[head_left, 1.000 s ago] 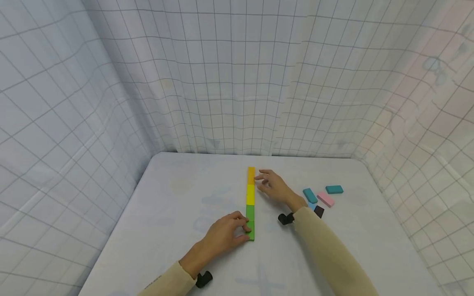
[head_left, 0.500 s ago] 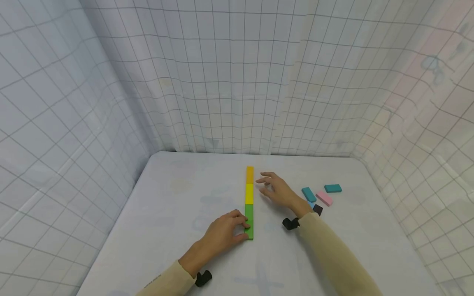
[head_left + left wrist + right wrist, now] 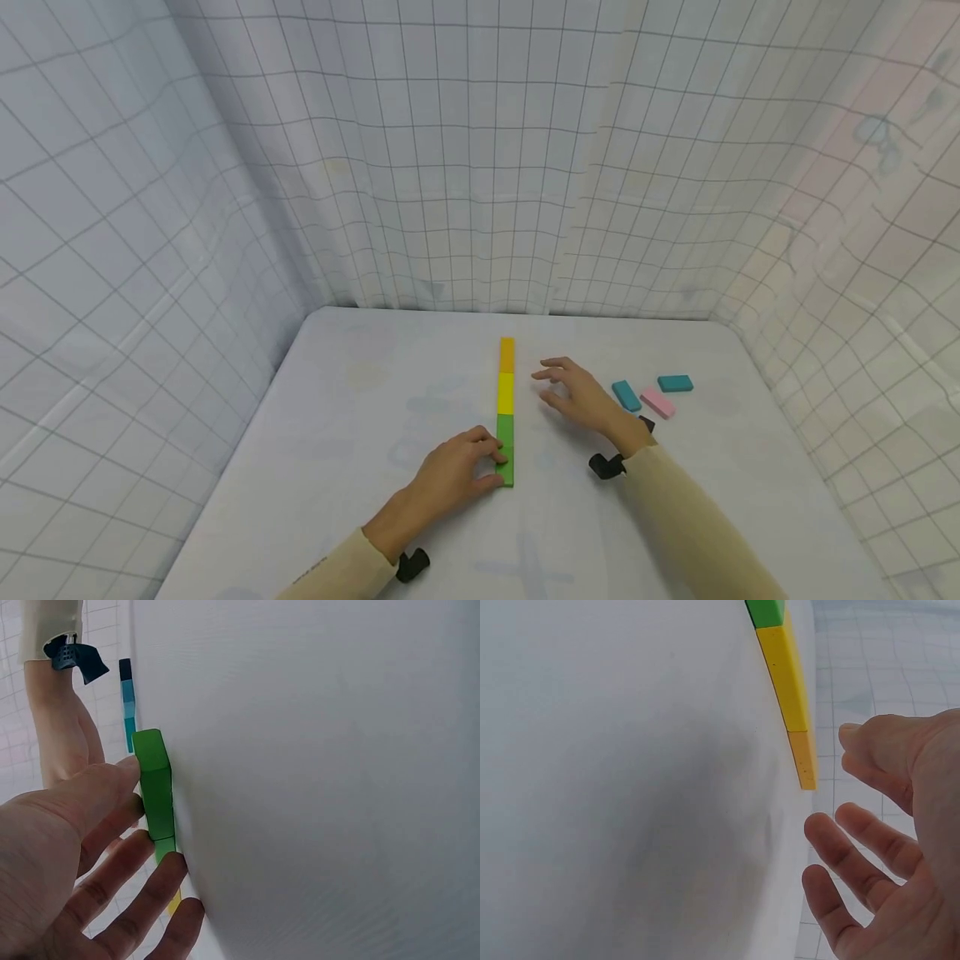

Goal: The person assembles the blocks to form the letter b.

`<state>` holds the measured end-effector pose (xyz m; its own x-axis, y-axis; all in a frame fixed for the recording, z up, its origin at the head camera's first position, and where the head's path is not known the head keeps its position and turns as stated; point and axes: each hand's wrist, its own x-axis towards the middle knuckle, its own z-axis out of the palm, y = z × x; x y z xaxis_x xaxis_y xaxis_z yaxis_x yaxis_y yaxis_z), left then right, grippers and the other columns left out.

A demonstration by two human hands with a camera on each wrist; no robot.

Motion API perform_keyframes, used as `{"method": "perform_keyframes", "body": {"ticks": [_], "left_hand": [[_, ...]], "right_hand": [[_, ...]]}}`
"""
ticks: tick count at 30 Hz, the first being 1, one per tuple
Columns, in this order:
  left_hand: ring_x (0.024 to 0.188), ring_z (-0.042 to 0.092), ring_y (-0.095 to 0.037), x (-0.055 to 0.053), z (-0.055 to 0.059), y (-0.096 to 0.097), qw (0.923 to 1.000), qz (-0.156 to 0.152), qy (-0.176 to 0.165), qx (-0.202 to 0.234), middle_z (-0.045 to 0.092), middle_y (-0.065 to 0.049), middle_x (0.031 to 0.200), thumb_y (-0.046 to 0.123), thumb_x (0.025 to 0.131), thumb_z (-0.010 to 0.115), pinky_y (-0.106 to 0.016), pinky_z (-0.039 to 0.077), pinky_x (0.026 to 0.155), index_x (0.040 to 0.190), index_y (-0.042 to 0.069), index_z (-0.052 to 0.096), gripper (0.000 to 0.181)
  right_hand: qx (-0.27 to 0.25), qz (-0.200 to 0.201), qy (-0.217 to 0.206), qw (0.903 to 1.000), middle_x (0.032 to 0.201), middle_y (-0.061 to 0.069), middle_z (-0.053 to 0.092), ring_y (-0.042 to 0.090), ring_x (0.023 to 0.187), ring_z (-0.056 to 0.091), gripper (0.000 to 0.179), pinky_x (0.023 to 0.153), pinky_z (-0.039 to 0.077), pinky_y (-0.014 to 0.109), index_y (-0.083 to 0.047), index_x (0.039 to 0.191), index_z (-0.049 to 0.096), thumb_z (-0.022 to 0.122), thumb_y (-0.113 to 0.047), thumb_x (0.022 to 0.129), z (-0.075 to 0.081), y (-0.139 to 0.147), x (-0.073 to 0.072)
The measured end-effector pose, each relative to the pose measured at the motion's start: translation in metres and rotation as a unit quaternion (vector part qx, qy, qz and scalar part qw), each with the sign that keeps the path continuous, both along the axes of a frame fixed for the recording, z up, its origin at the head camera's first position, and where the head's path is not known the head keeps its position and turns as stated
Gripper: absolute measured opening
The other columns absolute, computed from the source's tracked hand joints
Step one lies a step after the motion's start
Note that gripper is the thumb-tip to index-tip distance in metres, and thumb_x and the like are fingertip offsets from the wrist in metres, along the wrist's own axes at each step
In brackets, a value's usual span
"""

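Note:
A straight row of flat domino-like blocks runs away from me on the white table: a green block (image 3: pixel 508 477) nearest, another green block (image 3: pixel 506 428), a yellow block (image 3: pixel 506 393), and an orange block (image 3: pixel 507 355) farthest. My left hand (image 3: pixel 447 472) rests at the left side of the near green block (image 3: pixel 157 799), its thumb and fingertips touching it without wrapping round. To the right of the row, my right hand (image 3: pixel 579 398) hovers with loosely bent fingers and holds nothing. A gap separates it from the yellow block (image 3: pixel 784 679) and orange block (image 3: pixel 802 759).
Right of my right hand lie two teal blocks (image 3: pixel 626 396), a pink block (image 3: pixel 657 402) and a dark block (image 3: pixel 648 423) partly hidden by my wrist. White gridded curtains (image 3: pixel 480 167) enclose the table's back and sides.
My right hand has drawn away from the orange block, to the right and slightly toward me. The left hand stays at the near green block, and the row looks unmoved.

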<state>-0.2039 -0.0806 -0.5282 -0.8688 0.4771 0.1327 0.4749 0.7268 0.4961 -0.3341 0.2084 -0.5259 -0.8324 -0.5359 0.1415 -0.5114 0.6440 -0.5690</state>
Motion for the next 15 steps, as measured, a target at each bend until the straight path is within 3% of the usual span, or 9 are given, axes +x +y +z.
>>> {"method": "perform_keyframes", "body": {"ticks": [15], "left_hand": [[0.117,0.08,-0.021,0.005,0.005,0.0,1.0,0.001,0.002,0.005,0.078,0.004,0.124,0.022,0.096,0.099,-0.042,0.07,0.1,0.119,0.016,0.089,0.026]], "right_hand": [[-0.004,-0.06,0.018,0.998,0.159,0.022,0.065,0.041,0.128,0.075,0.04,0.108,0.065,0.063,-0.006,0.151,0.075,0.079,-0.011,0.112,0.002,0.044,0.015]]}}
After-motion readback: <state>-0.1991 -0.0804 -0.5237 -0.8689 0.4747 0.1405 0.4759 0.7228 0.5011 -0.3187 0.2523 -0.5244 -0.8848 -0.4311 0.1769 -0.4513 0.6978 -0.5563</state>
